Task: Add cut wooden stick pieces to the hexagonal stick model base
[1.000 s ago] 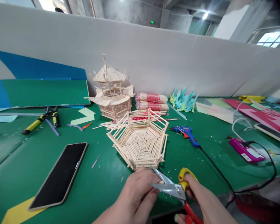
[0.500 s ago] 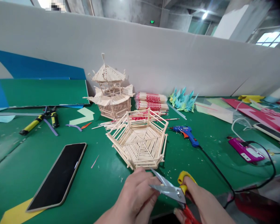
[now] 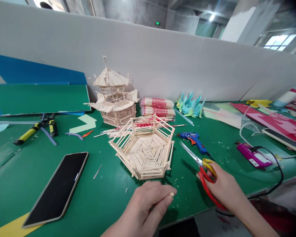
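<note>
Between thumb and forefinger, my left hand point(image 3: 150, 204) pinches a short piece of wooden stick point(image 3: 172, 194), of which only a pale end shows. To the right, my right hand point(image 3: 220, 184) has its fingers in the red and yellow handles of a pair of scissors point(image 3: 193, 155), whose blades are together and point up and left. Just beyond my left hand stands a polygonal basket-like frame point(image 3: 148, 149) built of thin wooden sticks, with an open railing around its floor. Behind it is a tiered stick pavilion point(image 3: 114, 95).
A blue glue gun point(image 3: 193, 141) lies right of the frame. Packs of sticks point(image 3: 158, 107) and a turquoise paper model point(image 3: 191, 105) stand at the back. At left are a black phone point(image 3: 58, 187) and yellow-handled pliers point(image 3: 37, 128). A purple power strip point(image 3: 254, 154) sits at right.
The scissors have moved away from my left hand, up and to the right, and their blades have come together. My left hand stays near the frame, still pinching.
</note>
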`<state>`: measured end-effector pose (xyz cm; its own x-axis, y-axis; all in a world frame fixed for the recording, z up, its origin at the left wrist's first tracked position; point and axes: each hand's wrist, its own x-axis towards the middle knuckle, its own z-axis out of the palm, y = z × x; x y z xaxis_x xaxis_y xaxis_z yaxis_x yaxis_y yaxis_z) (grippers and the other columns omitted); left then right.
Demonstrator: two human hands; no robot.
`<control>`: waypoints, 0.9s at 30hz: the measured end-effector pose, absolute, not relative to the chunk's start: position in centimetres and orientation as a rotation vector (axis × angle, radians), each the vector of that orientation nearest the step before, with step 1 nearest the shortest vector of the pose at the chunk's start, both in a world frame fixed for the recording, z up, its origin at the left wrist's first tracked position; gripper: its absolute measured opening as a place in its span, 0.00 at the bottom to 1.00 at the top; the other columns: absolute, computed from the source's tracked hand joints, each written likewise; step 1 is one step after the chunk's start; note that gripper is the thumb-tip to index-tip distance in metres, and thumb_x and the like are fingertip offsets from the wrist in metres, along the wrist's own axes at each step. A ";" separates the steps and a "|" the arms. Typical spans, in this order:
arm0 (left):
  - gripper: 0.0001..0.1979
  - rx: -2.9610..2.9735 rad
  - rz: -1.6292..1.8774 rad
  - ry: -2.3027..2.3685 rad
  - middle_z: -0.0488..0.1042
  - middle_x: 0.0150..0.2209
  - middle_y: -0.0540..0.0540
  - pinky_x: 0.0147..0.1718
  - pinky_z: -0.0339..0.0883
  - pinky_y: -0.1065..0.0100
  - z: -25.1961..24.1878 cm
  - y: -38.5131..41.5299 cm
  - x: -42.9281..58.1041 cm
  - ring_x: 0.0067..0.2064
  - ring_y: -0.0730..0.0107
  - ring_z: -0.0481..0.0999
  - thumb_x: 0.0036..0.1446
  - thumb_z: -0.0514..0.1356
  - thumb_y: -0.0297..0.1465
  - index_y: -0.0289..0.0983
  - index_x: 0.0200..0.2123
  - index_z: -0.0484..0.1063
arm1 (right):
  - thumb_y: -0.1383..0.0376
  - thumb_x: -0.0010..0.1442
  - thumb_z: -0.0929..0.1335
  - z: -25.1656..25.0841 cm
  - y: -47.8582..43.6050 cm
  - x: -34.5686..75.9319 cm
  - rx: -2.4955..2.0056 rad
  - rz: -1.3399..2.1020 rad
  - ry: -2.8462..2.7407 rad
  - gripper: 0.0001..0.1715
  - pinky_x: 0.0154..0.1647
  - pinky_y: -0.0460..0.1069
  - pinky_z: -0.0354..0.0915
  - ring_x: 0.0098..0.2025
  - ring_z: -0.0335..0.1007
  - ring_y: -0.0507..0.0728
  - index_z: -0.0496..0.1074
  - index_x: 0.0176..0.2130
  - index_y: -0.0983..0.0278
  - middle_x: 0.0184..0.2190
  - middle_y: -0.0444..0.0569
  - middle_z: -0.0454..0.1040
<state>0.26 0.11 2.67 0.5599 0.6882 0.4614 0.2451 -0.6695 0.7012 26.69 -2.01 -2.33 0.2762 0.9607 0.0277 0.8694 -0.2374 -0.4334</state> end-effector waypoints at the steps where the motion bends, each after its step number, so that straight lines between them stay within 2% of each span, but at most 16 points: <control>1: 0.10 2.249 0.996 0.782 0.74 0.25 0.48 0.28 0.64 0.72 2.5 -0.1 0.3 0.27 0.71 0.71 0.60 0.48 0.28 0.37 0.40 0.68 | 0.56 0.53 0.64 -2.8 -1.7 27.6 -2.213 0.231 -1.727 0.20 0.32 0.52 0.68 0.31 0.72 0.59 0.64 0.43 0.65 0.29 0.49 0.72; 3: 0.11 2.327 0.964 0.835 0.73 0.25 0.47 0.27 0.63 0.70 1.7 -0.4 0.4 0.26 0.69 0.71 0.59 0.47 0.27 0.37 0.40 0.68 | 0.58 0.53 0.63 -3.5 -1.6 28.8 -2.186 0.059 -1.851 0.22 0.37 0.55 0.68 0.36 0.72 0.61 0.65 0.45 0.67 0.35 0.55 0.73; 6: 0.13 2.446 0.909 0.877 0.70 0.22 0.46 0.21 0.59 0.70 0.2 -0.6 0.7 0.23 0.68 0.67 0.56 0.45 0.25 0.36 0.33 0.70 | 0.56 0.53 0.64 -2.8 -2.4 28.3 -2.078 -0.123 -1.932 0.23 0.45 0.59 0.64 0.45 0.68 0.66 0.66 0.45 0.68 0.43 0.60 0.70; 8: 0.12 2.538 0.810 0.902 0.68 0.21 0.46 0.19 0.56 0.69 -0.4 -0.6 0.8 0.21 0.68 0.65 0.52 0.47 0.25 0.37 0.30 0.70 | 0.58 0.55 0.64 -1.1 -3.2 26.1 -1.919 0.005 -1.956 0.19 0.47 0.57 0.64 0.46 0.68 0.63 0.66 0.46 0.64 0.44 0.56 0.71; 10: 0.10 2.603 0.703 0.911 0.67 0.20 0.47 0.19 0.54 0.69 -0.1 -0.7 0.9 0.20 0.68 0.63 0.50 0.49 0.25 0.37 0.30 0.70 | 0.62 0.55 0.65 0.7 -3.8 23.1 -1.598 0.208 -2.036 0.14 0.39 0.49 0.68 0.40 0.71 0.57 0.67 0.43 0.60 0.39 0.50 0.73; 12: 0.09 2.573 0.632 0.933 0.67 0.20 0.48 0.19 0.53 0.69 0.8 -0.9 0.8 0.20 0.69 0.63 0.51 0.50 0.26 0.37 0.29 0.70 | 0.66 0.53 0.67 1.9 -4.0 20.2 -1.315 0.442 -2.133 0.14 0.36 0.44 0.69 0.36 0.72 0.54 0.68 0.43 0.59 0.36 0.47 0.74; 15: 0.11 2.317 0.658 0.987 0.68 0.21 0.49 0.22 0.57 0.72 2.1 -1.4 0.2 0.23 0.72 0.66 0.55 0.49 0.25 0.36 0.25 0.69 | 0.72 0.54 0.65 2.1 -3.6 17.8 -1.100 0.550 -2.096 0.12 0.32 0.42 0.68 0.31 0.72 0.51 0.70 0.40 0.61 0.29 0.45 0.74; 18: 0.06 1.867 0.838 1.137 0.67 0.22 0.51 0.23 0.58 0.74 2.3 -1.6 -0.6 0.23 0.74 0.64 0.52 0.55 0.28 0.36 0.35 0.70 | 0.72 0.55 0.65 1.4 -2.8 17.5 -1.153 0.517 -1.986 0.09 0.32 0.42 0.67 0.31 0.71 0.51 0.71 0.36 0.61 0.29 0.45 0.74; 20: 0.14 1.482 0.936 1.233 0.63 0.20 0.54 0.22 0.58 0.74 1.9 -1.7 -0.9 0.21 0.76 0.60 0.47 0.60 0.31 0.35 0.40 0.69 | 0.70 0.56 0.65 1.0 -2.4 17.7 -1.250 0.443 -1.844 0.07 0.31 0.42 0.66 0.31 0.71 0.51 0.70 0.35 0.60 0.30 0.45 0.73; 23: 0.13 1.035 0.974 1.187 0.63 0.19 0.53 0.20 0.54 0.75 1.0 -1.7 -0.4 0.21 0.78 0.59 0.45 0.62 0.36 0.34 0.34 0.73 | 0.68 0.57 0.65 0.6 -1.9 17.4 -1.294 0.406 -1.717 0.05 0.30 0.41 0.66 0.31 0.69 0.51 0.69 0.35 0.59 0.31 0.44 0.72; 27: 0.12 0.777 1.117 1.051 0.68 0.19 0.51 0.17 0.48 0.76 -0.3 -2.0 1.3 0.19 0.81 0.57 0.48 0.62 0.37 0.35 0.31 0.76 | 0.70 0.57 0.65 0.3 -1.6 16.0 -1.198 0.554 -1.777 0.07 0.32 0.41 0.65 0.32 0.69 0.50 0.69 0.36 0.59 0.29 0.43 0.71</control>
<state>1.28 -1.97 -0.28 0.0868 0.9596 -0.2678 -0.3254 0.2814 0.9027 15.96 -1.62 0.34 -0.1309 0.8952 0.4261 0.4949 0.4314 -0.7543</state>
